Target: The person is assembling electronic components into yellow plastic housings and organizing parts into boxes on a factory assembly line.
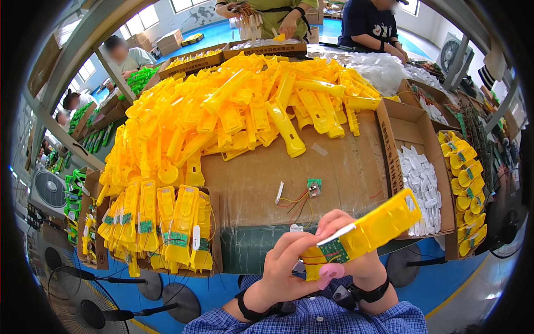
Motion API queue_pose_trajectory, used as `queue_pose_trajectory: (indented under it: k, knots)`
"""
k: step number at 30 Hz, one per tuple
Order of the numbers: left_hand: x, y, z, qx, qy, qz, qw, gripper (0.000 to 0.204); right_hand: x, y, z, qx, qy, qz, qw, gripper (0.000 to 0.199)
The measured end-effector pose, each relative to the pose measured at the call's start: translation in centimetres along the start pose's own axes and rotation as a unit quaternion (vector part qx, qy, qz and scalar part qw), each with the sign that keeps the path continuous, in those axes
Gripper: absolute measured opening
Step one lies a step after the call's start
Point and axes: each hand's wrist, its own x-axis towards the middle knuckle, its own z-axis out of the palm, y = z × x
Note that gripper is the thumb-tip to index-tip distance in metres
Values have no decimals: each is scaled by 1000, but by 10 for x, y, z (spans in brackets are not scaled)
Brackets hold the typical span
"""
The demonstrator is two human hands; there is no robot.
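Note:
Close to my body, both hands hold a yellow plastic half-shell (384, 221), tilted up to the right. Near its lower end sits a green circuit board (334, 250) with thin red wires, beside a white strip (337, 232). My left hand (285, 261) grips the lower left end, fingers closed around it. My right hand (361, 266) is partly hidden behind the shell, its fingertips showing at the upper edge by the white strip. A round pink piece (331, 275) shows at the lower edge between the hands; what it is I cannot tell.
A small board with wires (314, 188) and a white plastic piece (279, 192) lie on the cardboard-covered table (250, 189). A large heap of yellow shells (233, 106) spreads behind. Boxes hold assembled shells (177, 222) at left and white parts (420, 189) at right. Co-workers (272, 16) stand opposite.

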Motion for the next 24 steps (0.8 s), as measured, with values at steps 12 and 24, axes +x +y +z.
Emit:
queue_pose_trajectory:
  k: [12,24]
  knots:
    - [-3,-13,-10,-157,5,-74,985,53,-1,-15,13,113,116,82,983,51]
    - [0,-9,7,9,44,16,999,39,-5,-21,25,23,118,43,992,41]
